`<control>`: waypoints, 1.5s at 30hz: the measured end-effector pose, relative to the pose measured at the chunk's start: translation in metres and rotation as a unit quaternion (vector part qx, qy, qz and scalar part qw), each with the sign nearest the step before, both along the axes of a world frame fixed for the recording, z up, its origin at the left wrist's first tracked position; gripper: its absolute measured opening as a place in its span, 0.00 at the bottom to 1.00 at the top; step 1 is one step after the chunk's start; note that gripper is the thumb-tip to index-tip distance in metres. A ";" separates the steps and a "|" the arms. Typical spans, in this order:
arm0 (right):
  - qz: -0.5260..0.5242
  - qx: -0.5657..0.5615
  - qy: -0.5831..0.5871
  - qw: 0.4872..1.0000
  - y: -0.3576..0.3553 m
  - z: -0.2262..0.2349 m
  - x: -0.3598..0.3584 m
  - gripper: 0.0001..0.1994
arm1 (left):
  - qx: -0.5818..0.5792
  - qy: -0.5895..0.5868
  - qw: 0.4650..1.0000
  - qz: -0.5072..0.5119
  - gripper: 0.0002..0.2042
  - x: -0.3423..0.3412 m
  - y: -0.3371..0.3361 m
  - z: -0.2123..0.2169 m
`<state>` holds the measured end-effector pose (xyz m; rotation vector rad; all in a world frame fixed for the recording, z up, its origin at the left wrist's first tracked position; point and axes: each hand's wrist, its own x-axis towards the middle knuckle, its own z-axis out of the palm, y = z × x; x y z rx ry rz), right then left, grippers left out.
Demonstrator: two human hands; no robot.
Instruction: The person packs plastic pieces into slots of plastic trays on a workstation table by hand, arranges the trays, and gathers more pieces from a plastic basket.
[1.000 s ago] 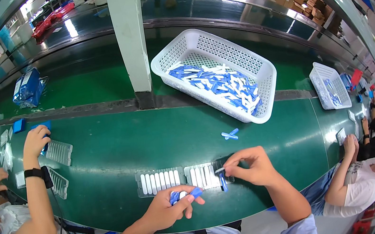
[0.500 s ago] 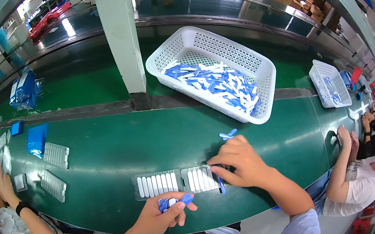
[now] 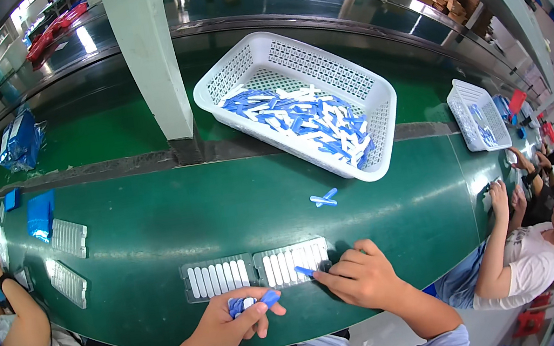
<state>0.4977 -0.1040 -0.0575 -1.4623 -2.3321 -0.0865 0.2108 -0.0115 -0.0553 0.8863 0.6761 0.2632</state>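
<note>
The left hand [image 3: 238,321] curls around a bundle of flat blue and white strips [image 3: 241,307], while the right hand [image 3: 360,279] pinches one slim blue strip [image 3: 304,271] at its fingertips, over the clear rectangular plastic tray [image 3: 258,266] holding a row of white round-ended strips [image 3: 283,268].

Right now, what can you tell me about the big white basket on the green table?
The big white basket looks like moulded plastic: rectangular, open-topped, with rounded corners, a smooth rim and lattice walls. It sits upright but angled on the green table, to the right of the pale post. A loose heap of slim blue and white pieces lies inside, leaving some lattice floor bare toward the back. No hand touches it.
</note>
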 end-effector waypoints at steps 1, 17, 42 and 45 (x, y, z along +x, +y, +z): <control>0.002 0.000 0.000 1.000 0.001 0.001 0.001 0.12 | 0.000 -0.001 1.000 0.005 0.14 -0.001 0.000 0.001; -0.030 0.013 0.046 0.998 0.006 -0.012 -0.008 0.11 | -0.082 -0.043 0.992 0.082 0.14 -0.002 -0.005 -0.009; 0.010 -0.303 0.510 0.805 0.033 0.019 0.004 0.05 | -0.074 -0.016 0.997 0.015 0.16 0.027 -0.013 -0.013; 0.040 -0.349 0.496 0.794 0.031 0.016 -0.009 0.05 | -0.154 -0.042 0.987 -0.016 0.17 0.033 -0.012 -0.009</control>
